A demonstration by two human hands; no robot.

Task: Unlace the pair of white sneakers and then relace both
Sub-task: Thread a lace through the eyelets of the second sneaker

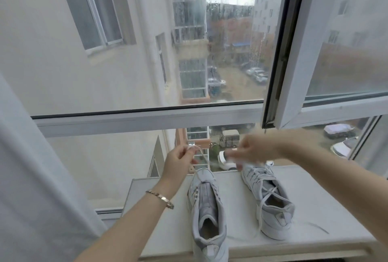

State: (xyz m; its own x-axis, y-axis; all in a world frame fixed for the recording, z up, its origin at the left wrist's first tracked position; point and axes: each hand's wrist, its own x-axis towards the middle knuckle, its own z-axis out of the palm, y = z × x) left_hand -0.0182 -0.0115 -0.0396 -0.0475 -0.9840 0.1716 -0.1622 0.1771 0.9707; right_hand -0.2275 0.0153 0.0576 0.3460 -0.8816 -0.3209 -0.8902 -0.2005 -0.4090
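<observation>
Two white sneakers stand on a white sill, heels toward me. The left sneaker (206,205) has bare eyelets along most of its length, and its white lace (201,157) runs from the toe end up to my left hand (178,162), which pinches the lace's end above the toe. The right sneaker (267,196) is laced, with loose lace ends trailing onto the sill. My right hand (255,150) hovers blurred over the right sneaker's toe, fingers curled; whether it holds lace I cannot tell.
The white sill (315,203) ends at a front edge near me. Behind the shoes is a window pane, with an open window sash (298,85) overhead at right. A white curtain (31,177) hangs at left. A bracelet circles my left wrist.
</observation>
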